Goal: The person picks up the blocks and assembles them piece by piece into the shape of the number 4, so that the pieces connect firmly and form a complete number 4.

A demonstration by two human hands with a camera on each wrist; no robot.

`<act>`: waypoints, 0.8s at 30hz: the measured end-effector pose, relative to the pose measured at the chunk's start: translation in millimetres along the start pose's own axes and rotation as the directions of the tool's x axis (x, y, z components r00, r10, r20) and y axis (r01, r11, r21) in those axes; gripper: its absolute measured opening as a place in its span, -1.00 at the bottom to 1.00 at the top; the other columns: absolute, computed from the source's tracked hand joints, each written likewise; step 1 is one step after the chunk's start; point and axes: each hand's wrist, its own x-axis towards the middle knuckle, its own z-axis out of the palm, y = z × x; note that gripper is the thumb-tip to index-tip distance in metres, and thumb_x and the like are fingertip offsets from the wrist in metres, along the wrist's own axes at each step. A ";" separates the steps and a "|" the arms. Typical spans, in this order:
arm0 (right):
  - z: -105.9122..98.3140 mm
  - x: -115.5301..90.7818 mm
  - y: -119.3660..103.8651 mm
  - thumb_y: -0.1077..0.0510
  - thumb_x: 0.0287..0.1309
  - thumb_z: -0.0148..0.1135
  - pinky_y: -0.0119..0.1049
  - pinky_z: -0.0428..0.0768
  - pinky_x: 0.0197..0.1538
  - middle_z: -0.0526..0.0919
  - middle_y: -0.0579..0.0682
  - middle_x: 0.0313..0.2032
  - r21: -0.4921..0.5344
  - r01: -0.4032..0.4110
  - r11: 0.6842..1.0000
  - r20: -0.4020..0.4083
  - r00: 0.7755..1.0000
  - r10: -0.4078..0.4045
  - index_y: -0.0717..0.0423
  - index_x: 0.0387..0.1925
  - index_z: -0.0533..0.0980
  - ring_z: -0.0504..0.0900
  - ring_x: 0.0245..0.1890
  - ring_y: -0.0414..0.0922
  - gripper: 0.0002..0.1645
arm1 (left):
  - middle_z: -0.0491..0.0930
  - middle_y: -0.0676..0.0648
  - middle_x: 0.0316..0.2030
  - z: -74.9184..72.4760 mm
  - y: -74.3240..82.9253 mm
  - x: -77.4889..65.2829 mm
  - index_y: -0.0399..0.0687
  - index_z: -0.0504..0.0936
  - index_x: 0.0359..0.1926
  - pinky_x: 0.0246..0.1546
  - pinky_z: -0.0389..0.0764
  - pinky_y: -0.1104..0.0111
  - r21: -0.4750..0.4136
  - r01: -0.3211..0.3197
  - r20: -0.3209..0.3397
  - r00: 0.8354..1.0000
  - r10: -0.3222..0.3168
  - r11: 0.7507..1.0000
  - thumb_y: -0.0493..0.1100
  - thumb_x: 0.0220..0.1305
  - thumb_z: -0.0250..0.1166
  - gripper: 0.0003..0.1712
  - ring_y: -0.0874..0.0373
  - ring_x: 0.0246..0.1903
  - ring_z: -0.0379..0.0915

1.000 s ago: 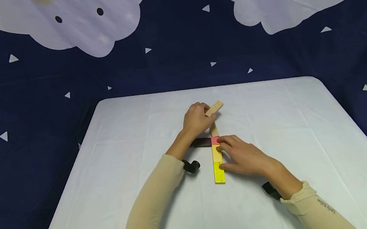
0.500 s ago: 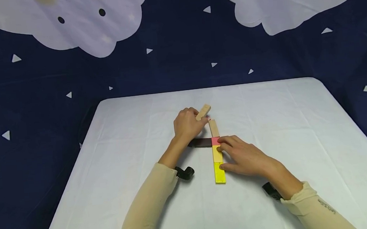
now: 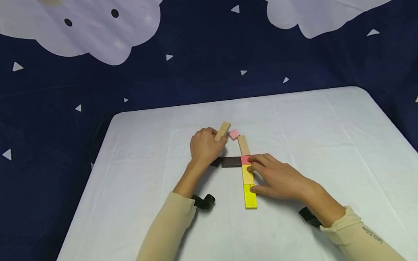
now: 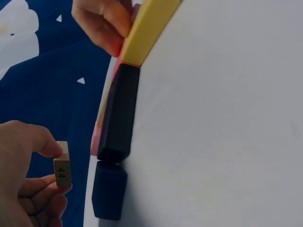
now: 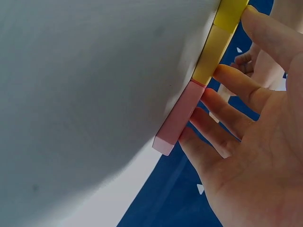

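My left hand (image 3: 206,147) pinches a plain wooden domino block (image 3: 223,131) between thumb and fingers, held up at a slant. In the left wrist view its end reads "44". My right hand (image 3: 280,178) touches the side of a row of blocks with extended fingers. That row runs from a bright yellow block (image 3: 250,197) through a darker yellow block (image 3: 247,175) to a pink block (image 5: 179,116). A plain wooden block (image 3: 243,145) continues it at the far end, slightly tilted. Beyond that lies another pink block (image 3: 234,134), turned at an angle.
A dark block (image 3: 231,162) branches left from the pink block in the row. Beside it sits a second dark block (image 4: 110,190), partly behind my left hand in the head view. All lie on a white-covered table (image 3: 128,227) before a navy cloud-print curtain (image 3: 205,77).
My left hand has drawn back left and nearer with the wooden domino block. The far pink block and second dark block have come into view. My right hand has stayed put.
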 end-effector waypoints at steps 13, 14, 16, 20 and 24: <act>-0.5 -4.1 0.5 -0.27 0.06 0.32 -0.03 0.49 0.07 0.30 -0.03 0.29 0.000 -0.030 1.000 0.013 0.999 0.030 0.03 0.09 0.50 0.22 0.27 -0.05 -0.33 | 0.61 -0.08 -0.41 6.9 -3.3 -14.9 -0.15 0.72 -0.25 -0.40 0.51 0.20 0.060 -0.039 0.057 0.998 0.036 0.997 0.02 0.12 0.28 -0.66 0.00 -0.38 0.51; -0.3 -4.3 0.7 -0.27 0.06 0.31 -0.04 0.49 0.07 0.30 -0.03 0.29 0.001 -0.028 1.000 0.012 1.000 0.028 0.03 0.09 0.50 0.22 0.27 -0.06 -0.34 | 0.61 -0.08 -0.41 8.0 -3.6 -16.1 -0.15 0.72 -0.26 -0.41 0.52 0.20 0.066 -0.039 0.058 0.998 0.036 0.997 0.02 0.12 0.28 -0.66 0.00 -0.39 0.51; 0.4 -4.2 1.1 -0.26 0.06 0.31 -0.04 0.49 0.07 0.30 -0.03 0.29 -0.002 -0.018 1.000 0.004 1.000 0.018 0.03 0.09 0.50 0.23 0.27 -0.06 -0.34 | 0.61 -0.08 -0.42 9.8 -4.0 -18.3 -0.15 0.72 -0.27 -0.43 0.51 0.20 0.072 -0.036 0.052 0.998 0.033 0.997 0.01 0.11 0.28 -0.67 -0.01 -0.40 0.51; -0.5 -3.0 1.1 -0.27 0.06 0.32 -0.05 0.47 0.10 0.32 -0.02 0.28 -0.004 -0.004 1.000 -0.008 1.000 0.004 0.03 0.08 0.50 0.24 0.26 -0.07 -0.34 | 0.60 -0.07 -0.46 11.9 -4.7 -20.8 -0.15 0.72 -0.31 -0.47 0.49 0.22 0.077 -0.034 0.040 0.999 0.031 0.996 0.00 0.09 0.28 -0.69 0.02 -0.45 0.48; -1.6 -2.6 0.0 -0.27 0.05 0.32 -0.06 0.48 0.09 0.32 -0.02 0.28 0.001 -0.004 1.000 -0.004 1.000 0.004 0.03 0.07 0.50 0.23 0.26 -0.07 -0.34 | 0.59 -0.07 -0.47 10.6 -4.7 -22.8 -0.15 0.71 -0.33 -0.44 0.48 0.21 0.081 -0.030 0.039 0.999 0.027 0.996 0.01 0.09 0.28 -0.69 0.02 -0.45 0.47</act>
